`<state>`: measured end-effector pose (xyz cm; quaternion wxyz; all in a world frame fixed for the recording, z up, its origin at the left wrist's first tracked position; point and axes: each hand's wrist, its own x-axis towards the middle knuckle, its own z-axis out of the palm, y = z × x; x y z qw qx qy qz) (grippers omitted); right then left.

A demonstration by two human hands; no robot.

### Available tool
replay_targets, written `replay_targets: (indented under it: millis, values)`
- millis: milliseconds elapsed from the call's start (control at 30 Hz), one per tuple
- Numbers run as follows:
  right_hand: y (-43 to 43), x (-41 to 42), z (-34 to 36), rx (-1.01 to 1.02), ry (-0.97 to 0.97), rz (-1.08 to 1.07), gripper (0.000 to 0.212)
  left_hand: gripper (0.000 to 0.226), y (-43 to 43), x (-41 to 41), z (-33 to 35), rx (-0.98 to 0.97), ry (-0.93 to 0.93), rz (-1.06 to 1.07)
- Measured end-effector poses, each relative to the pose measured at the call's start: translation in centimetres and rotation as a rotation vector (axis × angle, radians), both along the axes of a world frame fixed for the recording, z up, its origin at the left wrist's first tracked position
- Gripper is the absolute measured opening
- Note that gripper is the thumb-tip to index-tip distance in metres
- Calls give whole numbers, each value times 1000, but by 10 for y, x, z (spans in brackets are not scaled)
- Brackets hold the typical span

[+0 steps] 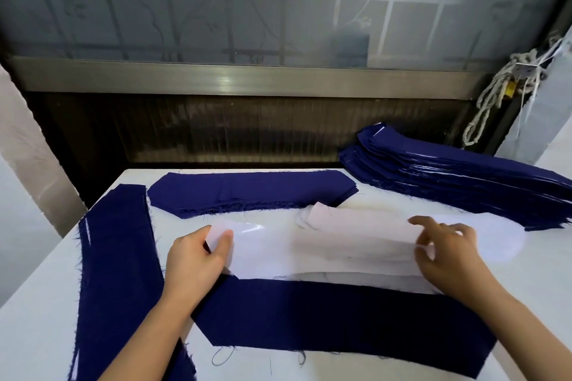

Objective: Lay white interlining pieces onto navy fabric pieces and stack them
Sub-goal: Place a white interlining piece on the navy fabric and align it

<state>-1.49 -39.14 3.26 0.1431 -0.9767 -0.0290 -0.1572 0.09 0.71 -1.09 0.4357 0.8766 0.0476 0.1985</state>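
navy fabric piece point(340, 318): matt woven cloth, frayed edges (loose threads) | white interlining piece point(325, 244): thin, glossy patch | counter point(40, 334): smooth white | window sill point(232, 79): brushed metal

Interlining piece point(325, 244): white, glossy highlight at left end.
Front fabric piece point(340, 318): plain deep navy.
Far fabric stack point(247, 192): same navy.
Right fabric stack point(448, 176): navy, thin white lines between layers.
Left fabric strips point(114, 257): navy, white sliver at edge.
Table point(40, 334): white.
Window pane point(216, 3): frosted grey-blue, branch-and-leaf pattern, dark and pale grid bars behind.
Sill point(232, 77): grey-bronze.
Rope point(495, 93): off-white, yellow spot.
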Motion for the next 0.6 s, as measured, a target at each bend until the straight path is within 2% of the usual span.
replay_targets:
  millis: [167, 300, 400, 600]
  values:
    - [-27, -15, 1, 322, -176, -129, 42, 46, -2, -2, 4, -47, -5, 19]
    - [-31, -20, 10, 574, -320, -154, 43, 48, -2, -3, 5, -135, 1, 30]
    - [-29, -17, 3, 616, -249, -209, 36, 49, 1, -1, 5, -133, 66, 54]
    - [-28, -19, -29, 505, -47, -266, 30, 38, 1, -2, 4, 103, 132, 86]
